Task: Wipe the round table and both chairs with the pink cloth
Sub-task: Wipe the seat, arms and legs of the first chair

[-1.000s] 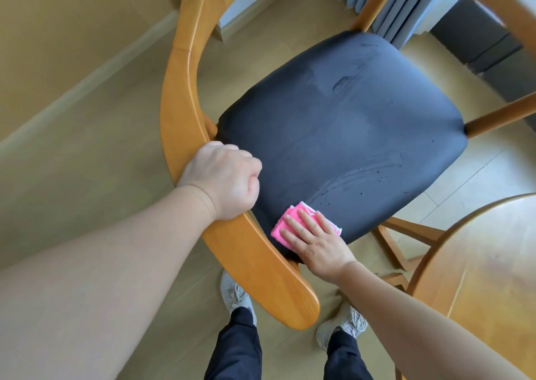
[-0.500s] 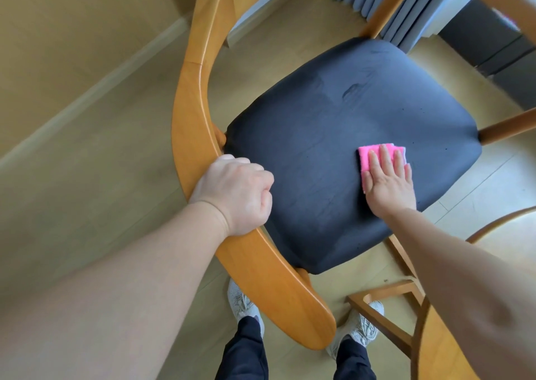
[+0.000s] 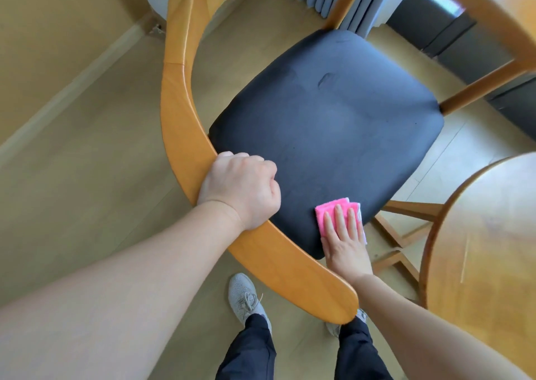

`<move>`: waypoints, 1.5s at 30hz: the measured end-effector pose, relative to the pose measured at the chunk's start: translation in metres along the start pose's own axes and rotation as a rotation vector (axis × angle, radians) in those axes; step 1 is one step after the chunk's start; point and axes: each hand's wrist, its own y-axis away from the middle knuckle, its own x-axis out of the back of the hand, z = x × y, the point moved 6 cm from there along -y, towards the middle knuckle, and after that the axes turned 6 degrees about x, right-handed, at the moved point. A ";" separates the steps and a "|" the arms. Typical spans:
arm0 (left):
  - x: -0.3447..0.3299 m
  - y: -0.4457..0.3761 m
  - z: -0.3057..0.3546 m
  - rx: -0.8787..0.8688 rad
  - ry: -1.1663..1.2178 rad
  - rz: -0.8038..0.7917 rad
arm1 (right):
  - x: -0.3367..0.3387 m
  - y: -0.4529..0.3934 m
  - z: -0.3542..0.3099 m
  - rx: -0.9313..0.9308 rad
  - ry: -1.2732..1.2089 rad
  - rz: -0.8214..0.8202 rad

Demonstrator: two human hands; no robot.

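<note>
Left hand (image 3: pixel 242 188) clenched in a fist around the curved wooden backrest (image 3: pixel 179 95) of the chair, forearm reaching in from lower left. Right hand (image 3: pixel 345 236) flat, fingers (image 3: pixel 338 214) extended and together — pressing the folded pink cloth (image 3: pixel 327 210) onto the near edge of the black seat cushion (image 3: pixel 327 124), not gripping it. Round table (image 3: pixel 487 234) edge at right, beside the chair.
</note>
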 end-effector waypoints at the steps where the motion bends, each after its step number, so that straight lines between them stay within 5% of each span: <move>1: 0.000 0.000 0.001 -0.002 -0.002 0.001 | -0.004 0.004 -0.003 -0.018 -0.010 -0.003; 8: 0.001 -0.009 0.023 -0.128 0.005 -0.098 | -0.005 0.012 -0.016 -0.183 -0.232 0.047; 14: -0.029 -0.061 0.067 -0.165 0.022 -0.249 | 0.013 -0.034 0.013 -0.464 -0.500 0.244; 20: -0.045 -0.076 0.083 -0.220 -0.051 -0.448 | 0.024 -0.056 0.067 -0.575 -0.567 0.196; 45: -0.041 -0.146 0.085 -0.397 0.011 -0.432 | 0.071 -0.111 0.148 -0.693 -0.423 0.214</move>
